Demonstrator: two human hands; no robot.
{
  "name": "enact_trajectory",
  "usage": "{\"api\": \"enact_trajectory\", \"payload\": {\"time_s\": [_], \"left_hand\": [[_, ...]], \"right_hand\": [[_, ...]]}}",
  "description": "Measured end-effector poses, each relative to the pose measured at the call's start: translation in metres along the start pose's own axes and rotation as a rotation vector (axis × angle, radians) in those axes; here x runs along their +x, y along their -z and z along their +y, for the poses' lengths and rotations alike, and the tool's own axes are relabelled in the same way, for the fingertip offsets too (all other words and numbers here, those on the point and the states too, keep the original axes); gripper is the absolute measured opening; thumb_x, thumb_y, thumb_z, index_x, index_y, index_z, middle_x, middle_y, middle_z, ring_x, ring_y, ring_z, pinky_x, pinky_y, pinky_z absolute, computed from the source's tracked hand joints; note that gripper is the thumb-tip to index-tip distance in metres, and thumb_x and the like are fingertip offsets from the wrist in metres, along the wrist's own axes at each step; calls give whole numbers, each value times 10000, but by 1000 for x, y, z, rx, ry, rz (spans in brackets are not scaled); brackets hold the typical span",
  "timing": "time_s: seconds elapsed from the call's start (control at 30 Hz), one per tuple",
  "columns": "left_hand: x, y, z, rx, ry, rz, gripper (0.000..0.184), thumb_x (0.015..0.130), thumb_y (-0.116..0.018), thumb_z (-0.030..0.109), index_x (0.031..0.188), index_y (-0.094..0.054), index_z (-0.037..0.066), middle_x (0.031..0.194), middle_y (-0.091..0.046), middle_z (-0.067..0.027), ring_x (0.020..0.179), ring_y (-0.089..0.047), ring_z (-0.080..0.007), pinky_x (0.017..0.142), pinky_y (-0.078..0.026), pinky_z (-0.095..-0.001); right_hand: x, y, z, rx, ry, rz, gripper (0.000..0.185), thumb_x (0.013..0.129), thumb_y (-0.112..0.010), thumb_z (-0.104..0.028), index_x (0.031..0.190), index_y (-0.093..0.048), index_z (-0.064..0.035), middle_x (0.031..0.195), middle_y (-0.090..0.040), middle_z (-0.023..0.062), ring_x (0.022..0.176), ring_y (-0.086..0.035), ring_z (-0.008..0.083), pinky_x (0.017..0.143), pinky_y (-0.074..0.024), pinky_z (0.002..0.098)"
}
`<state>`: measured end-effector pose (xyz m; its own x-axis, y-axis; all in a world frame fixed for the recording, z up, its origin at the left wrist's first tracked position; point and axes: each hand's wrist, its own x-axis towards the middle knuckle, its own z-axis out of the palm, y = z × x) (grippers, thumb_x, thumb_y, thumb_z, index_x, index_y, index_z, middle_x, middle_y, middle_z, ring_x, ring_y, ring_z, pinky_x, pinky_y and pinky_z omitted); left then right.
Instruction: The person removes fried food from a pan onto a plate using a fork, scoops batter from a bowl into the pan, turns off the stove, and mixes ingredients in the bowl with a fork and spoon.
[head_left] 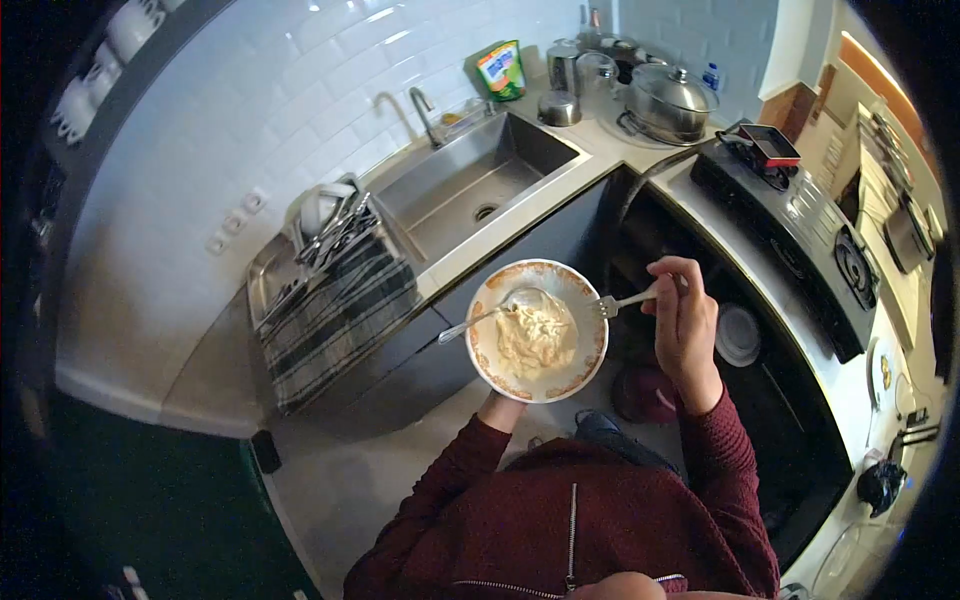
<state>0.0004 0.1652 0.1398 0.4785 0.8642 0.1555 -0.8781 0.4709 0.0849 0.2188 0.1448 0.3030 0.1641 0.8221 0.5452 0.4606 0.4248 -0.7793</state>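
My left hand (504,408) supports a white bowl (588,372) with an orange-brown patterned rim from below; its fingers are hidden under the bowl. Inside lies a pale, creamy, lumpy mixture (540,340). A metal spoon (468,325) rests in the bowl, its handle sticking out over the left rim. At the right side, my right hand (685,325) is closed around the handle of a fork (625,302). The fork's tines reach the bowl's right rim, above the mixture; whether they touch the rim I cannot tell.
Ahead is a steel sink (440,190) with a faucet (425,115). Left of it, a dish rack (325,225) stands by a striped towel (345,310). A lidded pot (670,100) occupies the corner. On the right is a gas stove (800,240) carrying a small red pan (772,145).
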Motion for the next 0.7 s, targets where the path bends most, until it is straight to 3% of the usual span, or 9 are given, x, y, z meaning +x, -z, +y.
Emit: {"api": "enact_trajectory", "payload": {"time_s": [0.13,0.27,0.3,0.4,0.7], "left_hand": [[42,13,17,-132,95,-90,601,899,-226,531,1357,-255,143,1378,-302,-110,1244,-326,-280,1008,-310,-461],[94,16,9,-255,112,38,606,901,-227,526,1359,-247,130,1374,-305,-114,1243,-324,-276,1018,-296,-457],[113,21,6,-131,162,-86,598,904,-240,514,1354,-257,121,1369,-314,-111,1240,-327,-271,1018,-298,-450],[158,47,-4,114,146,98,584,905,-255,502,1347,-269,121,1361,-327,-109,1233,-339,-270,1015,-303,-449],[322,38,-36,354,224,159,559,908,-279,479,1333,-293,117,1346,-350,-108,1219,-360,-275,1012,-311,-448]], "right_hand": [[28,-23,21,-11,-153,-3,97,884,-417,-31,948,-486,-11,578,-510,97,448,-510,159,447,-400,272],[30,-38,80,314,-402,144,149,926,-376,-136,912,-492,-44,597,-497,22,464,-474,60,443,-383,193],[30,-43,99,461,-488,165,150,934,-381,-176,920,-483,-66,592,-505,2,451,-442,38,423,-350,177],[48,-41,135,591,-534,212,161,943,-375,-221,961,-457,-84,579,-542,7,455,-436,32,417,-306,166],[142,12,231,708,-600,438,165,954,-351,-224,979,-430,-82,605,-557,41,475,-458,57,461,-355,187]]}}
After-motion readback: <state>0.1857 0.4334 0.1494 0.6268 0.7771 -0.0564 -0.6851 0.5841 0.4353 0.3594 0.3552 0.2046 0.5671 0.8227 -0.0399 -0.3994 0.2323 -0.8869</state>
